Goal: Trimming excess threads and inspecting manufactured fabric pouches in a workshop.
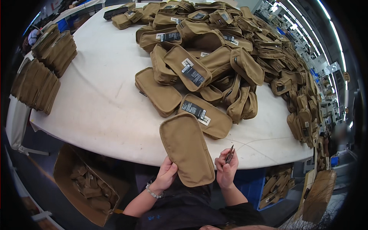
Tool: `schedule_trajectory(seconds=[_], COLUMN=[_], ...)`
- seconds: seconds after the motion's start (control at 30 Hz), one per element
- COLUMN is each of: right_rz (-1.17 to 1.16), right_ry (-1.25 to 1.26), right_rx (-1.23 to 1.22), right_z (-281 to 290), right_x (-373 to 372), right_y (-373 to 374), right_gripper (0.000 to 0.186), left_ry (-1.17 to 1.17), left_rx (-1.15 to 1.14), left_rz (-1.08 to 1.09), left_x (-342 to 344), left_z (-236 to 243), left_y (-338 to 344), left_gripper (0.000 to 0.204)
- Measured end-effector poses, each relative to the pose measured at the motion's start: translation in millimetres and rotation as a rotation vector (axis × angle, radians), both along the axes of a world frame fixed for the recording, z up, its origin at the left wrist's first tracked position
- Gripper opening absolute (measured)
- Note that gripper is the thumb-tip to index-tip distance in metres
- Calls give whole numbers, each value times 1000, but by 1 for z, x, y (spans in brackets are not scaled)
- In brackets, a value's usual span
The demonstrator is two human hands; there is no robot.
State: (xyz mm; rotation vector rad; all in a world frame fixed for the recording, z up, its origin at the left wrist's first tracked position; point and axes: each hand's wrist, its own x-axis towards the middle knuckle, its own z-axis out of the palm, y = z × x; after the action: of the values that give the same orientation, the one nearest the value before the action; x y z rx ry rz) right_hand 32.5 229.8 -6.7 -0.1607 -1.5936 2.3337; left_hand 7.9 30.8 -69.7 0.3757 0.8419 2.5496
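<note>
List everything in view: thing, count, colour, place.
Table: one, white, centre
Held pouch: one, brown, front centre
Snips: one, dark, front, right of centre
Loose pouches: many, brown, heaped on table
Labels: several, black and white, on loose pouches
Pouch stacks: at least two, brown, far left
Cardboard box: one, brown, lower left
Boxed pouches: many, brown, inside it
Bin: one, blue, lower right
Ceiling lights: several, white, upper right
Distant background: too small to count
Bracelet: one, pale, left wrist
Left grip: one, bare, on held pouch
Right grip: one, bare, around snips
</note>
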Motion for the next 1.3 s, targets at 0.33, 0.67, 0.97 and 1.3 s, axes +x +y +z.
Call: schedule_trajectory(seconds=[0.33, 0.67, 0.97, 1.3], right_rz=[-91, -179, -153, -248], right_ry=[-42, -71, 624, 929], right_rx=[183, 487, 1058, 1304], right_z=[-17, -15, -44, -55], right_x=[26, 10, -16, -12], right_y=[-19, 3, 32, 29], right_gripper=[44, 20, 37, 43], left_ry=[6, 90, 945, 1048], left_rx=[26, -381, -978, -1125], left_rz=[107, 38, -793, -15], left_x=[2, 4, 2, -31], left_z=[-8, 21, 57, 124], left_y=[10, 8, -47, -33], left_gripper=[43, 42, 38, 28])
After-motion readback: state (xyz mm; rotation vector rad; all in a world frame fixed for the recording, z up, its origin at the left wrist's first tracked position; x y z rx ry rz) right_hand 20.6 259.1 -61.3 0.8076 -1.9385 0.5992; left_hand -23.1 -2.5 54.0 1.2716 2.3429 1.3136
